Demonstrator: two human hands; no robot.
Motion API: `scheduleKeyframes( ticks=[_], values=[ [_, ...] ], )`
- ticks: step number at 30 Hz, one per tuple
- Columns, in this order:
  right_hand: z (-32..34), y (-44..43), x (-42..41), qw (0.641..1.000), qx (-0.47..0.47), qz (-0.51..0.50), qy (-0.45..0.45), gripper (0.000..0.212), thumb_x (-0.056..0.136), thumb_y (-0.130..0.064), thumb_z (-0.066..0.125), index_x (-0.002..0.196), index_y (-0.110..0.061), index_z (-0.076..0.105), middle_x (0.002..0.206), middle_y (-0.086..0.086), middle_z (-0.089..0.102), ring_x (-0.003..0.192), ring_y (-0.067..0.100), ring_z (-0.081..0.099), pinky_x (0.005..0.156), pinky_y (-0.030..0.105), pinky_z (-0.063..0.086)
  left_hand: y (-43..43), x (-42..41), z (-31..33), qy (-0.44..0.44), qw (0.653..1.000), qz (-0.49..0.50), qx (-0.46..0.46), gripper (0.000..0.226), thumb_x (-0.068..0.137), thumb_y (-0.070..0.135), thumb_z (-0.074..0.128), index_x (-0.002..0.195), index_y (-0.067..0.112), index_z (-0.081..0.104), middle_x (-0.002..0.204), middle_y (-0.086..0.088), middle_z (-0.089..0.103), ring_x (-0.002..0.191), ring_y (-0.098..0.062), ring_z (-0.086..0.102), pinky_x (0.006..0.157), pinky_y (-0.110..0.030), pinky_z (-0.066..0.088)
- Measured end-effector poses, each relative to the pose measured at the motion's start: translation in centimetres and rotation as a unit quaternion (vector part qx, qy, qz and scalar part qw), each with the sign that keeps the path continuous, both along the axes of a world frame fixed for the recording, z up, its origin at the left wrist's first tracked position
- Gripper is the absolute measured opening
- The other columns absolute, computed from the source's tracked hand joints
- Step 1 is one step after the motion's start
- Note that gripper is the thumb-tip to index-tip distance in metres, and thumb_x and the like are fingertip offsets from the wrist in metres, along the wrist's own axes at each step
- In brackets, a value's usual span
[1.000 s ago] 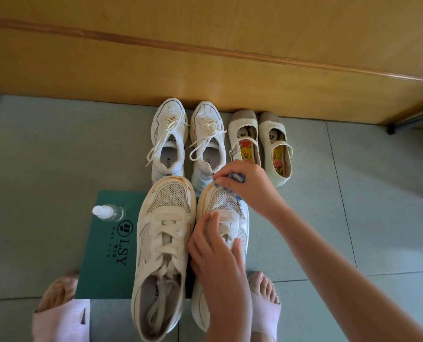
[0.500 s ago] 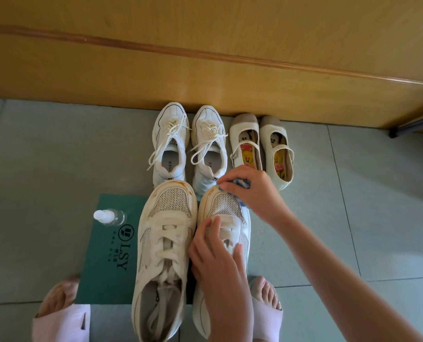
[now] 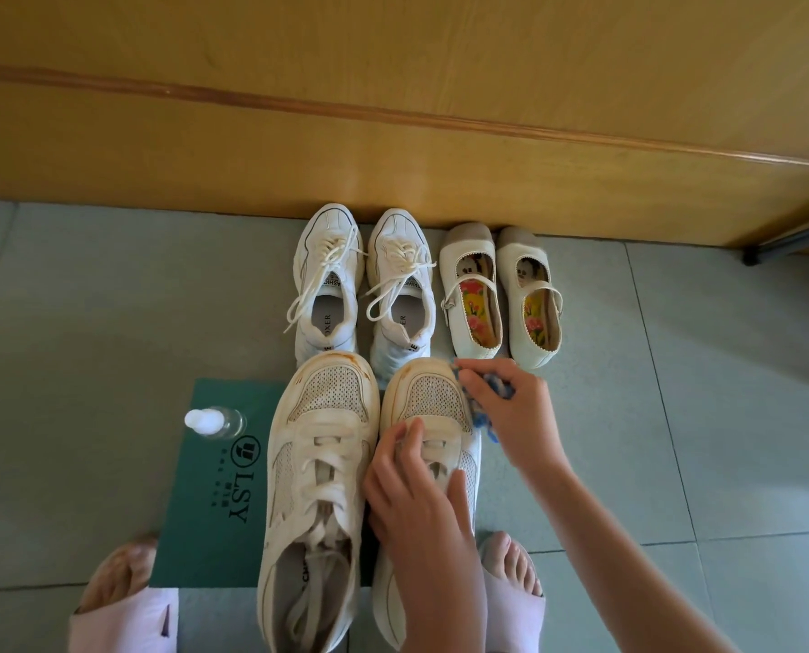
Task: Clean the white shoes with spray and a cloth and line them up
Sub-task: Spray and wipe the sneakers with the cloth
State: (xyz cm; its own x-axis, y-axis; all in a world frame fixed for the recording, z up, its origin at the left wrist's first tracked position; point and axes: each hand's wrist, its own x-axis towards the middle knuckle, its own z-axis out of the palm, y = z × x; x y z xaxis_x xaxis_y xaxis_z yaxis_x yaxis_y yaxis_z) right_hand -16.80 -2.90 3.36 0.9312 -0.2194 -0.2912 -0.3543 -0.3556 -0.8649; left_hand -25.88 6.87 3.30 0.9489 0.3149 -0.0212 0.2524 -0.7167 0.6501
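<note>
Two large stained white sneakers lie side by side on a green mat (image 3: 214,492). My left hand (image 3: 421,506) presses down on the laces of the right sneaker (image 3: 433,398), holding it steady. My right hand (image 3: 511,412) is shut on a blue cloth (image 3: 489,407) and rubs it against the right side of that sneaker's toe. The left sneaker (image 3: 317,468) has orange-brown stains around its toe rim. A small clear spray bottle (image 3: 214,421) with a white cap lies on the mat to the left.
A smaller pair of white lace-up sneakers (image 3: 360,285) and a pair of cream strap shoes (image 3: 501,294) stand in a row against the wooden baseboard (image 3: 393,172). My feet in pink slippers (image 3: 124,619) rest on the grey tile floor.
My right hand with the cloth has slid from the tip of the right sneaker's toe to its right side. The left hand has stayed on the laces.
</note>
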Motion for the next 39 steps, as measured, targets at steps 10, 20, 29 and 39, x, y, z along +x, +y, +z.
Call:
scheduleKeyframes(
  ticks=[10, 20, 29, 39],
  values=[
    [0.1, 1.8, 3.7, 0.995, -0.036, 0.092, -0.03, 0.009, 0.086, -0.011, 0.066, 0.089, -0.013, 0.074, 0.091, 0.0, 0.069, 0.083, -0.005, 0.059, 0.077, 0.01, 0.045, 0.1, 0.1, 0.5, 0.011, 1.0, -0.009, 0.001, 0.057, 0.071, 0.029, 0.066, 0.123, 0.011, 0.054, 0.125, -0.007, 0.051, 0.107, -0.029, 0.053, 0.089, -0.038, 0.044],
    [-0.3, 0.0, -1.7, 0.999, -0.008, -0.006, -0.039, 0.021, 0.087, -0.011, 0.064, 0.09, -0.031, 0.069, 0.096, -0.009, 0.067, 0.09, 0.001, 0.062, 0.078, 0.015, 0.05, 0.1, 0.0, -0.1, -0.008, 1.0, -0.002, -0.014, 0.059, 0.069, 0.025, 0.073, 0.123, 0.011, 0.055, 0.126, -0.007, 0.05, 0.11, -0.029, 0.049, 0.089, -0.044, 0.045],
    [-1.5, 0.5, 2.4, 0.999, -0.034, 0.021, 0.005, 0.014, 0.09, -0.015, 0.062, 0.094, -0.017, 0.074, 0.093, -0.006, 0.068, 0.089, 0.012, 0.064, 0.082, 0.038, 0.055, 0.2, 0.1, 0.3, -0.007, 1.0, -0.008, -0.014, 0.057, 0.071, 0.027, 0.067, 0.123, 0.01, 0.053, 0.125, -0.009, 0.051, 0.107, -0.033, 0.051, 0.089, -0.044, 0.045],
    [-0.5, 0.7, -2.0, 0.998, 0.009, -0.021, -0.059, 0.016, 0.087, -0.01, 0.064, 0.096, -0.02, 0.072, 0.099, -0.009, 0.065, 0.091, -0.001, 0.061, 0.081, 0.012, 0.047, 0.3, 0.0, 0.4, 0.003, 1.0, -0.011, -0.01, 0.057, 0.073, 0.027, 0.069, 0.125, 0.01, 0.053, 0.127, -0.008, 0.05, 0.11, -0.031, 0.049, 0.091, -0.041, 0.043]
  ],
)
